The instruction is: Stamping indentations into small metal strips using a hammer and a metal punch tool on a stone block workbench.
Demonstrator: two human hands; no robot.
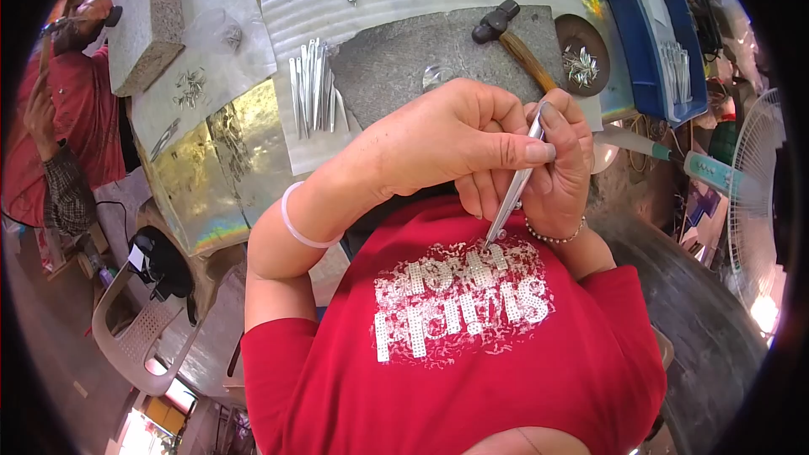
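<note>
In front of my chest, a slim silver pair of tweezers (512, 195) slants down to the left. My left hand (459, 136) pinches its upper part between thumb and fingers. My right hand (566, 156) is closed round the same end, with its thumb up along the metal. The lower end points toward my red shirt. Beyond my left forearm, a bunch of similar silver tweezers (313, 93) lies on the pale foam sheet. Past my hands a grey stone slab (396, 55) carries a hammer (518, 46) with a wooden handle.
A round brown dish (597, 34) of small silver pieces sits right of the hammer. Farther right stand a blue tray (645, 76) and a white fan (752, 194). At the left, a co-worker's hand (40, 114) shows beside a stone block (145, 25). A plastic chair (126, 354) stands lower left.
</note>
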